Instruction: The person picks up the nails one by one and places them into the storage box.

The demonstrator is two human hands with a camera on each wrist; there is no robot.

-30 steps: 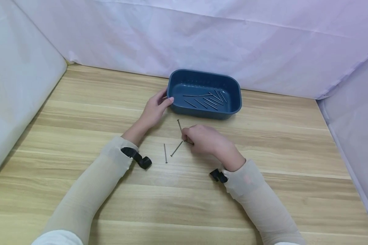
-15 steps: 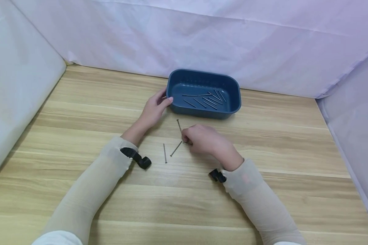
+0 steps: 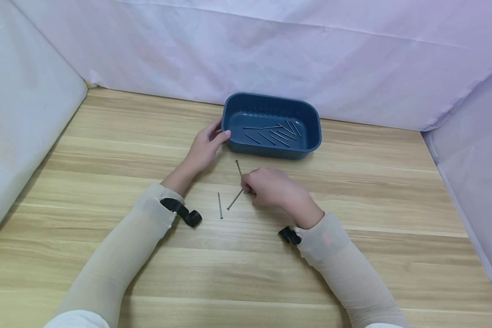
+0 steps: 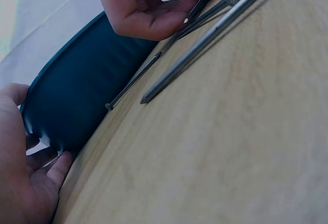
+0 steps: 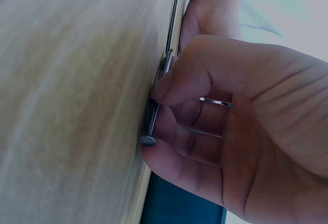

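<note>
Your right hand pinches a nail against the desk, plain only at the wrist; your left hand grips the tray.

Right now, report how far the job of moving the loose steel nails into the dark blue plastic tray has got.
Done: several thin steel nails lie inside the dark blue plastic tray. In hand: the right hand pinches one nail on the wooden table, another already tucked in its fingers; the left hand holds the tray's corner. Left: three loose nails on the table.
</note>
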